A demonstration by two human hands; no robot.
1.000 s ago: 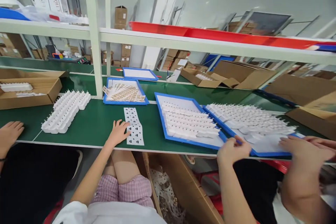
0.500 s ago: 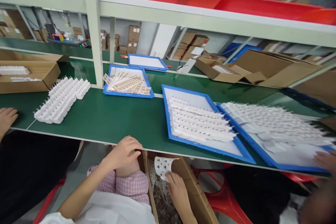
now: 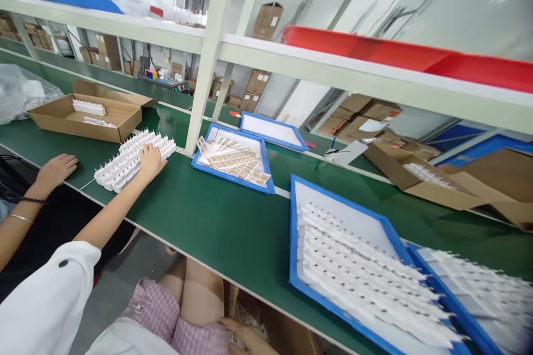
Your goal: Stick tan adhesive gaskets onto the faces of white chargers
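Note:
Several rows of white plastic strips with small pins along the top (image 3: 120,163) lie together on the green table, left of the upright post. My left hand (image 3: 152,162) reaches across to them, its fingers curled over the nearest strip at the right side of the group. Low in view, under the table edge, my right hand (image 3: 241,335) is beside my leg at a cardboard box (image 3: 291,333). It is blurred and partly cut off, so its grip is unclear. A pale perforated sheet (image 3: 255,324) shows dimly in that box, close to this hand.
A co-worker's hand (image 3: 58,171) rests on the table at left. An open carton (image 3: 87,122) stands behind the strips. Blue-rimmed trays hold printed labels (image 3: 235,161) and rows of white pinned parts (image 3: 358,266). A shelf post (image 3: 208,61) rises mid-table.
My left hand has moved from the table edge, forward and left, onto the white strips. My right hand has lowered; the perforated sheet is no longer raised in it. The view has turned left.

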